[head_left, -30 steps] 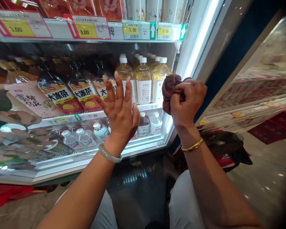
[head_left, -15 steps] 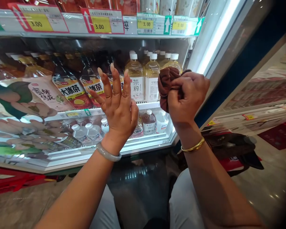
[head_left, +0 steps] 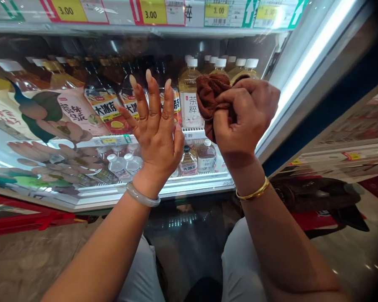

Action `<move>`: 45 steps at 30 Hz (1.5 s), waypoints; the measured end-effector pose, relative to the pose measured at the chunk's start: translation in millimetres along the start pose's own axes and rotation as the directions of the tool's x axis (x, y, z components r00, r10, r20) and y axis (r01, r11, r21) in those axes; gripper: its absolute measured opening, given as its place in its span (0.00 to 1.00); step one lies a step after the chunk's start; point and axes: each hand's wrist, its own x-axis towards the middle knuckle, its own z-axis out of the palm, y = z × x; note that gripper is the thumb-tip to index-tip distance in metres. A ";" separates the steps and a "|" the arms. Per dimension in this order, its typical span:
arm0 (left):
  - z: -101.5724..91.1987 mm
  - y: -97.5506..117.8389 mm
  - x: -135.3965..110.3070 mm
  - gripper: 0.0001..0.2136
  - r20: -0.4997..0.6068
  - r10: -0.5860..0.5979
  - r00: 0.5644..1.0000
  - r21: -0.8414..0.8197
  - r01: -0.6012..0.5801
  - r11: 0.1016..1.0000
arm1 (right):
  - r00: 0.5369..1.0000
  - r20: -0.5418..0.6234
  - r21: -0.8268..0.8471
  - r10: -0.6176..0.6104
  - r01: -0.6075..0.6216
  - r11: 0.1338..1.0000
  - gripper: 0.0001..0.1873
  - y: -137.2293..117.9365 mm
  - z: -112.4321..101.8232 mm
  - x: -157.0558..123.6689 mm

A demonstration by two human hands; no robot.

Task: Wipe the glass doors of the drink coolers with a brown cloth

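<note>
A bunched brown cloth point(head_left: 211, 94) is gripped in my right hand point(head_left: 244, 115), its fingers curled tightly round it, with the wad pushing out to the left. My left hand point(head_left: 157, 126) is raised beside it with fingers spread and holds nothing. It seems to be at the glass door point(head_left: 151, 44) of a drinks cooler; whether the palm touches the glass I cannot tell. Behind the glass, tea bottles point(head_left: 190, 98) with white caps stand partly hidden by the cloth and hands. A gold bangle point(head_left: 253, 191) circles my right wrist, a pale bangle point(head_left: 143, 196) my left.
Price tags point(head_left: 219, 12) line the shelf above. Smaller bottles point(head_left: 206, 157) stand on the lower shelf. The cooler's dark door frame point(head_left: 321, 100) slants along the right. Red shelving or a crate point(head_left: 28, 218) lies low left, and a dark bag-like item point(head_left: 318, 197) low right.
My right hand has shifted slightly left with the brown cloth, nearer my left hand. The left hand stays spread in nearly the same place. The view has turned a little, moving the shelves rightward and up.
</note>
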 end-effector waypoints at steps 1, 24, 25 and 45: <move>-2.4 -1.2 -1.0 0.33 0.008 -0.007 1.000 -0.004 0.007 1.000 | 1.000 -0.012 0.014 0.004 -0.004 1.000 0.11 -4.3 2.9 -0.2; -15.1 -30.3 9.2 0.36 -0.092 0.067 0.993 0.103 -0.058 0.993 | 0.965 0.159 0.041 -0.207 0.204 0.978 0.08 -56.9 27.2 -16.2; -14.0 -31.9 9.4 0.36 -0.111 0.072 0.991 0.073 -0.065 0.995 | 0.964 0.153 0.049 -0.217 0.212 0.976 0.08 -53.2 26.8 -14.6; -11.5 -42.9 14.2 0.35 -0.218 0.144 0.965 -0.051 -0.159 0.986 | 0.984 -0.051 0.056 -0.169 0.172 0.984 0.07 -32.4 23.1 0.4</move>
